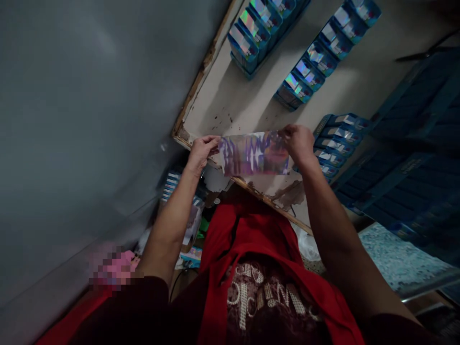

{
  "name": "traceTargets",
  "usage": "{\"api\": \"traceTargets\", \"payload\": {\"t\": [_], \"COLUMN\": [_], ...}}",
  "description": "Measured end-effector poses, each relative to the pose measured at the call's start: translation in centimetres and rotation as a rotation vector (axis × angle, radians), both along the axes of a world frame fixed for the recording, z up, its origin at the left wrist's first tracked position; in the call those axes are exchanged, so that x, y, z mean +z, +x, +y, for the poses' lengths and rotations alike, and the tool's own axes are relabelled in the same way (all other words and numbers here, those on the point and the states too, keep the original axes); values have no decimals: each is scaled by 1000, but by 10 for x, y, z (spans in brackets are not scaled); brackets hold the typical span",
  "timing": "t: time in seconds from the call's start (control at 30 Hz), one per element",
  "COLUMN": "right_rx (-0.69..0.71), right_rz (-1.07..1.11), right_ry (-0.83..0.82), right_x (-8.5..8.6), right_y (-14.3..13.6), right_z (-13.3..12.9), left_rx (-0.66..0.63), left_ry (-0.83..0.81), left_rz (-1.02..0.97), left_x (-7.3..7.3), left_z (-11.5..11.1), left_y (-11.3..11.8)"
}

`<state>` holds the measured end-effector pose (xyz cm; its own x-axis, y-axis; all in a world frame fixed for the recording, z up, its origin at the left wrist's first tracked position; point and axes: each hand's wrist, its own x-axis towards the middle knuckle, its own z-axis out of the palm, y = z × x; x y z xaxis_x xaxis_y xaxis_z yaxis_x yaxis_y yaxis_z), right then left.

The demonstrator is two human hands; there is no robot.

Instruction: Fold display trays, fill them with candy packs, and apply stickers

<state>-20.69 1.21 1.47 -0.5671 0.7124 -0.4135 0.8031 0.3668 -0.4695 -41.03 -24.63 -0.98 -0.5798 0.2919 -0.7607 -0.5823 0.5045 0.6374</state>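
Note:
A shiny, see-through plastic film sheet [255, 154] with purple and orange glints is stretched between my two hands, above the table's near corner. My left hand [201, 152] pinches its left edge between thumb and fingers. At the upper right corner, my right hand [299, 143] grips the film with curled fingers. The sheet hangs fairly flat, its surface blurred by reflections. Just right of my right hand stands a group of blue boxes [338, 141] with pale labels.
On the white, worn-edged table [219, 105] stand a row of blue boxes [312, 60] and another stack [247, 40] at the back left. Large stacks of dark blue packs [406, 158] rise at the right. A grey wall [89, 120] borders the left. Boxes [171, 184] lie below the table.

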Motion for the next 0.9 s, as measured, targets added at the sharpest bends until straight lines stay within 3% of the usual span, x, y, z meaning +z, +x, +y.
{"api": "traceTargets", "payload": {"t": [0.07, 0.13, 0.3, 0.43, 0.67, 0.9], "right_rx": [29, 107, 450, 529, 559, 470], "right_rz": [-74, -29, 265, 247, 316, 389], "right_ry": [235, 368, 218, 162, 117, 212], "right_x": [3, 8, 6, -7, -32, -20], "right_y": [-5, -14, -51, -72, -38, -23], "right_z": [-13, -36, -109, -146, -163, -155], "left_rx": [39, 59, 64, 92, 164, 161], "left_ry": [-16, -21, 62, 91, 61, -8], "left_rz": [21, 71, 56, -4, -79, -97], "left_x": [-4, -2, 16, 28, 31, 44], "left_z": [6, 11, 14, 14, 17, 12], "left_y": [12, 21, 36, 41, 47, 48]}}
